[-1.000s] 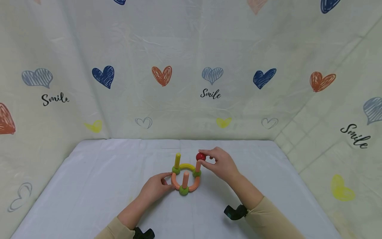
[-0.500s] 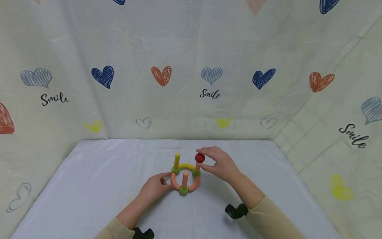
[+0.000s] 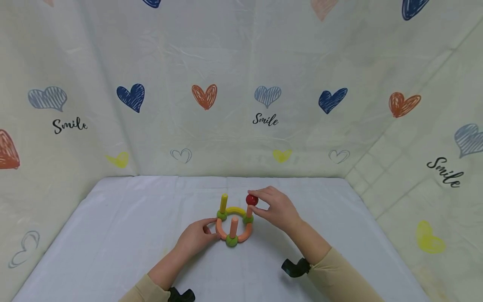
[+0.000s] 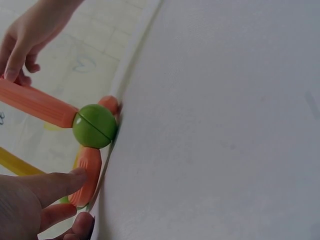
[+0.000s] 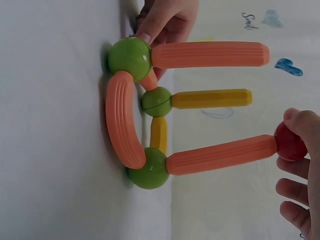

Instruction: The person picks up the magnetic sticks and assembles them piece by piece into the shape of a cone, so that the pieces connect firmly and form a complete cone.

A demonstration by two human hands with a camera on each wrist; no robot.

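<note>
A ring of curved rods lies on the table, two orange (image 5: 120, 120) and one yellow (image 3: 236, 210), joined by green balls (image 5: 149, 169). From the green balls rise three straight rods: a yellow one (image 3: 224, 203), a near orange one (image 3: 234, 227) and a right orange one (image 5: 220, 156). My left hand (image 3: 195, 237) pinches the left curved orange rod (image 4: 89, 175) between thumb and fingers. At the top of the right orange rod, my right hand (image 3: 278, 208) pinches a red ball (image 3: 251, 200). The ball touches the rod's end in the right wrist view.
A white cloth covers the table (image 3: 94, 243). Behind it hangs a pale curtain (image 3: 234, 138) printed with hearts and words, which also runs along the sides. Black cameras are strapped at the left wrist (image 3: 181, 295) and right wrist (image 3: 296, 267).
The red ball and my right hand have shifted slightly left and down. My right thumb has moved a little lower against the rod. My left hand and the ring stay nearly still.
</note>
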